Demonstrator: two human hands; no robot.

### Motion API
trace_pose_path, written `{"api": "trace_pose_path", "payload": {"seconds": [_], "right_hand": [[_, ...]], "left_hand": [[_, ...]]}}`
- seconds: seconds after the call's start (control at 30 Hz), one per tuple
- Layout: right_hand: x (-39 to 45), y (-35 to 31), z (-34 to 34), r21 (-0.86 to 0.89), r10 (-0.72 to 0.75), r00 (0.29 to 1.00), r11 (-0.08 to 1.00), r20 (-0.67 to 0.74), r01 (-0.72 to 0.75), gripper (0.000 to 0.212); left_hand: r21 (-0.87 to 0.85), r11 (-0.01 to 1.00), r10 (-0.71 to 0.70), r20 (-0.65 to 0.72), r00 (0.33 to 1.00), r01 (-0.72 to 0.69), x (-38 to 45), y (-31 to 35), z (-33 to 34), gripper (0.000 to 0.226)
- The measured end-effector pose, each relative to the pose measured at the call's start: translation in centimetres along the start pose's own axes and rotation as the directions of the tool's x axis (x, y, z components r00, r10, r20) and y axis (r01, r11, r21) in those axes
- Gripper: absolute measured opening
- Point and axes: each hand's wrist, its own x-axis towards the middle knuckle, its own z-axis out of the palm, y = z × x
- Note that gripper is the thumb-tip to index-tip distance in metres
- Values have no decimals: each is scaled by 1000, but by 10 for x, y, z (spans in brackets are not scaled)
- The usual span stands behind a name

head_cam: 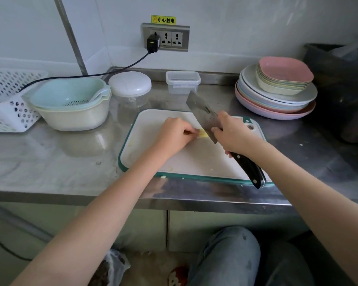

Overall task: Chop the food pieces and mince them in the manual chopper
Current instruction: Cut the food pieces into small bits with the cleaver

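Pale-yellow food piece (202,134) lies on the cutting board (145,145), pinched at the left hand (177,134) fingertips, just beside the cleaver (205,116) gripped by the right hand (233,135). Chopping seems underway (chopper (129,87) waits beyond, lid on). Next cut calls for keeping fingertips clear of the blade.

Food piece (202,133) mostly behind cleaver (204,114)

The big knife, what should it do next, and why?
Probably press straight down to slice. The cleaver in the right hand is poised tilted beside the yellow food piece, which the left hand pins on the cutting board.
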Motion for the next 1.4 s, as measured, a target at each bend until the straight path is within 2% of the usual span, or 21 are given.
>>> {"api": "trace_pose_path", "payload": {"seconds": [0.17,0.33,0.4,0.43,0.5,0.6,0.77,1.07,1.17,1.27,1.4], "right_hand": [[5,-8,11,-114,40,999,993,-15,-42,2],[24,-18,16,-202,19,1000,979,7,-17,15],[26,-14,14,-135,19,1000,991,-2,-19,11],[24,-9,11,-62,39,999,997,-19,-40,15],[18,4,2,54,77,994,996,-78,-73,17],[5,10,-12,149,82,987,987,-136,-62,8],[-1,-6,-11,62,-6,996,998,-91,12,10],[2,-18,20,-106,13,999,994,-31,-16,6],[9,-24,26,-182,22,999,983,-24,-26,15],[15,-29,27,-198,16,999,980,-34,-22,20],[21,-22,15,-154,2,1000,988,30,3,9]], "left_hand": [[-55,998,-17,1,1000,17,-1,-3,-1,12],[-63,998,-31,13,999,32,0,-4,-1,15],[-52,998,-35,-7,999,35,-2,-2,-2,14],[-52,998,-35,-7,999,34,-3,-2,-2,14],[-43,999,-24,24,999,25,-3,-3,-5,16],[-5,1000,-24,95,995,25,-1,-6,-10,24],[25,998,-58,-33,998,59,-4,-3,-10,21],[39,999,-35,-33,999,36,-7,-9,-6,13],[43,997,-59,-43,997,61,-5,-9,-6,12],[41,996,-78,-47,996,80,-4,-10,-6,10],[51,994,-89,-87,992,93,-3,-11,-6,8]]}}
